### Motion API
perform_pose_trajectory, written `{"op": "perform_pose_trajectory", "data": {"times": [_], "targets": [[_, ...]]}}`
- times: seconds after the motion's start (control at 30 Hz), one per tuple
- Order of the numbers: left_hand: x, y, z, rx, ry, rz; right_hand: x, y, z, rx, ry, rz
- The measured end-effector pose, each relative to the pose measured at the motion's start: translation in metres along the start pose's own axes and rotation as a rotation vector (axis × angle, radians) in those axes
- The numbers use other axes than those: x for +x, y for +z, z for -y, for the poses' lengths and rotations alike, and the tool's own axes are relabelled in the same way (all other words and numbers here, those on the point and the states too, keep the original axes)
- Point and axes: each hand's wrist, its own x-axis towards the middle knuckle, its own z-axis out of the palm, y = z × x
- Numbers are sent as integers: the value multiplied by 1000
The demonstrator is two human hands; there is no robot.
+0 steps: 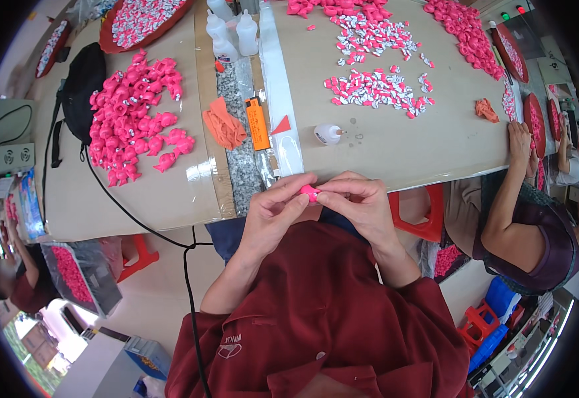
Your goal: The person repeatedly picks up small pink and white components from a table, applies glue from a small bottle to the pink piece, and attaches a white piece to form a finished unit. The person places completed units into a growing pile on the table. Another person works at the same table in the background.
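Note:
Between my two hands, just over the table's near edge, is a small pink plastic piece [310, 192]; its exact shape is partly covered by fingertips. My left hand [277, 207] pinches it from the left with thumb and forefinger. From the other side, my right hand [359, 202] grips it the same way. Nearest beyond the hands, a small white squeeze bottle [328, 134] lies on the table beside a few wet spots. A heap of pink toy figures [130, 116] spreads over the table to the left. Small pink-and-white pieces [382, 93] lie in loose patches at the far right.
An orange box [257, 124] and a crumpled orange cloth [224, 125] lie left of centre. White squeeze bottles [247, 34] stand at the back. A black bag [82, 86] trails a black cable [137, 211] past my left side. A co-worker's arm [509, 179] reaches the table at right.

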Motion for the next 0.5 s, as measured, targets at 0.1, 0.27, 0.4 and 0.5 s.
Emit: {"op": "perform_pose_trajectory", "data": {"times": [0.1, 0.27, 0.4, 0.5], "targets": [[-1, 0, 0, -18, -12, -11, 0, 0, 1, -22, -26, 2], [-1, 3, -6, -78, -67, -23, -1, -1, -1, -33, -21, -1], [-1, 2, -6, -113, -78, -14, -1, -1, -1, -57, -38, -2], [0, 2, -6, -123, -74, -10, -2, -2, 0, -54, -28, 2]]}}
